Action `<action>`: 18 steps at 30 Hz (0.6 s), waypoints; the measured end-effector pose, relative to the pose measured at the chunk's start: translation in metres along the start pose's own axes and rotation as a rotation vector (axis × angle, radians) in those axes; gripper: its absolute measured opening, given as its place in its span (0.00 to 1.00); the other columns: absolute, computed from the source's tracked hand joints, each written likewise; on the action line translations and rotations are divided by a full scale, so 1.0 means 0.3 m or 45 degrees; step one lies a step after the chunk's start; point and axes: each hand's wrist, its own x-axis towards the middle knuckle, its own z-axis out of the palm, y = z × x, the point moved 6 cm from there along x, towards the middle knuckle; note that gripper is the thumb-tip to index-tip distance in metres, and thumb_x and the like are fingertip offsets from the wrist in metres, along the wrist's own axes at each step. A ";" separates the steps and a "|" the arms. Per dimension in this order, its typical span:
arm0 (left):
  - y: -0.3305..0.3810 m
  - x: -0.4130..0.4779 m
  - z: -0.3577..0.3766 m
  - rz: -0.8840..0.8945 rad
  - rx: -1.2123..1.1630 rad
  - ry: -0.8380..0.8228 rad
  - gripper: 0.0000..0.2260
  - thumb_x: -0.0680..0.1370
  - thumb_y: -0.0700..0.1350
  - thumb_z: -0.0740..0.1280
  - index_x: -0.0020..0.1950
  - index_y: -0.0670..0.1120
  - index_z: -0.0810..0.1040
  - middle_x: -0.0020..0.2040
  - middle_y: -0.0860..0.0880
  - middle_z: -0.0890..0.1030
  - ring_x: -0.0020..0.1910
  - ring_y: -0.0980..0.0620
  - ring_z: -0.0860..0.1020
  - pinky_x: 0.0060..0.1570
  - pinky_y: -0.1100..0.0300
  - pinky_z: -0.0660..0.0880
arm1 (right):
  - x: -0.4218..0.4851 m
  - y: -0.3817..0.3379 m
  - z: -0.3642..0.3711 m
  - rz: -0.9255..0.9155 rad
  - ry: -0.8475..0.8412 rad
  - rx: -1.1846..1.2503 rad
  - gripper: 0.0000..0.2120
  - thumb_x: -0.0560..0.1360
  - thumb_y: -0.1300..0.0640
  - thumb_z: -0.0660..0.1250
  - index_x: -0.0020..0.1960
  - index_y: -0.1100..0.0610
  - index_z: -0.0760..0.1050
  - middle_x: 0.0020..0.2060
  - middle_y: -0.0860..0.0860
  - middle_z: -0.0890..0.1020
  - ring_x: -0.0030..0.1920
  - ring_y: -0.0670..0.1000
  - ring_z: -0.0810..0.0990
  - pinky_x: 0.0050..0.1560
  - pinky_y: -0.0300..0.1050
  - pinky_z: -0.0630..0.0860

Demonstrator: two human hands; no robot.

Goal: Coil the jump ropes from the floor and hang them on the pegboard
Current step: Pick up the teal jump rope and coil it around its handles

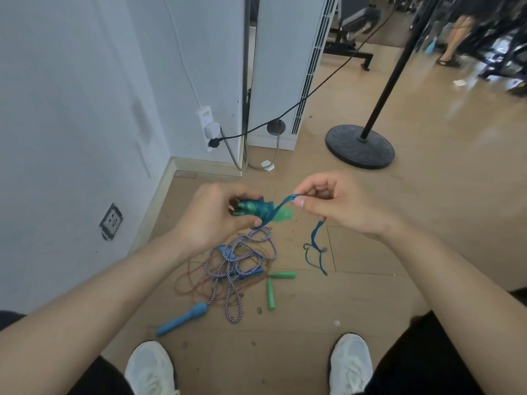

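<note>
Teal jump rope (258, 209) mid-wrap around green handles, clamped in left hand (211, 215); free strand pinched by right hand (339, 203), tail dangling toward floor. Likely to spring loose if tension drops. Other ropes (242, 258) tangled on floor below bundle. No containers visible; pegboard not seen.

— What's in your hands?
— Your left hand (212, 213) holds the wound bundle (253, 208); your right hand (336, 202), just beside it, pinches its loose cord (286, 199).
— And below?
— The rope tangle (242, 260) lies on the floor (399, 223) ahead of your shoes (149, 366), the wall (71, 109) to its left.
</note>
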 end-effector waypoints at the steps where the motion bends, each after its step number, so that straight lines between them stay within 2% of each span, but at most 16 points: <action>1: 0.004 -0.004 0.012 0.021 0.007 -0.052 0.19 0.66 0.47 0.82 0.55 0.54 0.85 0.45 0.56 0.86 0.43 0.54 0.83 0.49 0.55 0.80 | 0.004 0.005 -0.003 -0.006 0.023 -0.007 0.06 0.76 0.63 0.71 0.44 0.53 0.82 0.35 0.52 0.81 0.34 0.44 0.76 0.34 0.36 0.74; 3: 0.006 -0.009 0.035 0.043 -0.010 -0.165 0.18 0.68 0.44 0.81 0.56 0.53 0.85 0.45 0.57 0.86 0.43 0.56 0.82 0.47 0.60 0.79 | 0.008 0.012 -0.011 -0.015 0.061 -0.028 0.05 0.75 0.63 0.73 0.44 0.54 0.83 0.39 0.58 0.84 0.38 0.46 0.78 0.38 0.35 0.74; 5: 0.010 -0.015 0.053 0.069 -0.041 -0.268 0.17 0.70 0.42 0.80 0.57 0.53 0.85 0.46 0.57 0.85 0.44 0.56 0.81 0.45 0.64 0.76 | 0.011 0.018 -0.023 -0.018 0.094 -0.075 0.04 0.74 0.63 0.74 0.45 0.55 0.82 0.40 0.59 0.84 0.37 0.47 0.77 0.40 0.36 0.73; 7: 0.012 -0.021 0.068 0.077 -0.094 -0.348 0.15 0.73 0.40 0.77 0.58 0.51 0.84 0.48 0.56 0.85 0.46 0.55 0.82 0.47 0.62 0.77 | 0.014 0.027 -0.035 -0.026 0.119 -0.124 0.05 0.73 0.62 0.75 0.44 0.53 0.82 0.37 0.57 0.82 0.36 0.47 0.76 0.38 0.37 0.72; 11: 0.019 -0.033 0.082 0.004 -0.357 -0.504 0.15 0.76 0.36 0.73 0.60 0.48 0.81 0.51 0.51 0.85 0.50 0.48 0.82 0.54 0.54 0.80 | 0.028 0.053 -0.060 -0.054 0.153 -0.206 0.10 0.73 0.61 0.75 0.43 0.47 0.80 0.34 0.46 0.80 0.34 0.45 0.75 0.38 0.36 0.71; 13: 0.029 -0.035 0.077 -0.020 -0.465 -0.583 0.15 0.76 0.34 0.72 0.61 0.46 0.80 0.52 0.48 0.84 0.52 0.46 0.82 0.54 0.56 0.79 | 0.033 0.062 -0.076 -0.063 0.169 -0.204 0.10 0.74 0.61 0.75 0.42 0.46 0.80 0.33 0.44 0.80 0.34 0.45 0.74 0.37 0.35 0.70; 15: 0.038 -0.035 0.072 -0.042 -0.618 -0.621 0.15 0.76 0.34 0.72 0.61 0.41 0.79 0.53 0.48 0.84 0.52 0.50 0.82 0.53 0.60 0.77 | 0.035 0.066 -0.089 -0.070 0.178 -0.190 0.10 0.74 0.62 0.74 0.43 0.46 0.80 0.33 0.43 0.79 0.33 0.46 0.74 0.36 0.35 0.70; 18: 0.034 -0.032 0.063 -0.133 -0.931 -0.575 0.17 0.73 0.35 0.71 0.61 0.37 0.76 0.56 0.44 0.83 0.53 0.46 0.82 0.54 0.55 0.78 | 0.039 0.083 -0.100 -0.023 0.185 -0.133 0.08 0.76 0.63 0.71 0.45 0.50 0.81 0.36 0.47 0.80 0.32 0.44 0.74 0.34 0.38 0.73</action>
